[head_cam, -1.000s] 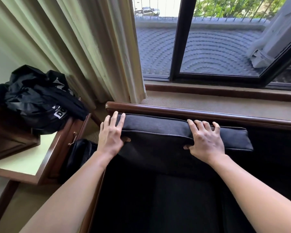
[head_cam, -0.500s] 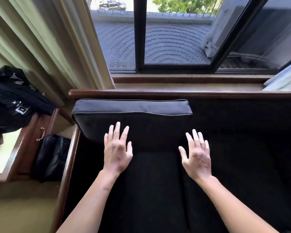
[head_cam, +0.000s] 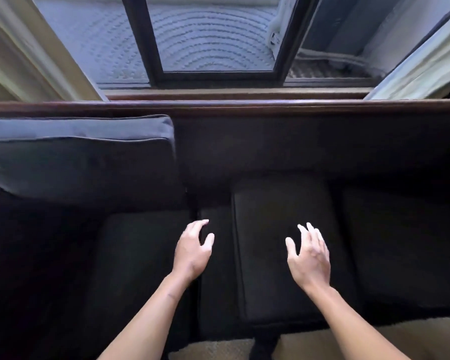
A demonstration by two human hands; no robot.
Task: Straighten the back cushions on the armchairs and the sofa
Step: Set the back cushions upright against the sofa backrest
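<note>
A dark sofa with a wooden top rail (head_cam: 244, 106) fills the view. One dark back cushion (head_cam: 78, 157) stands upright against the rail at the left end. A second dark cushion (head_cam: 278, 216) lies flat on the seat in the middle, its long side pointing at me. My left hand (head_cam: 192, 249) hovers over the seat just left of that flat cushion, fingers curled and apart, holding nothing. Above the flat cushion's near half, my right hand (head_cam: 309, 255) is spread, also holding nothing. The sofa back behind the flat cushion is bare.
A window with a dark frame (head_cam: 146, 48) sits behind the sofa. Pale curtains hang at the left (head_cam: 37, 53) and right (head_cam: 421, 66). Beige carpet (head_cam: 218, 349) shows at the sofa's front edge.
I let go of the left back cushion, which now stands upright. My view and both hands have moved right along the sofa and over the cushion lying flat on the seat.
</note>
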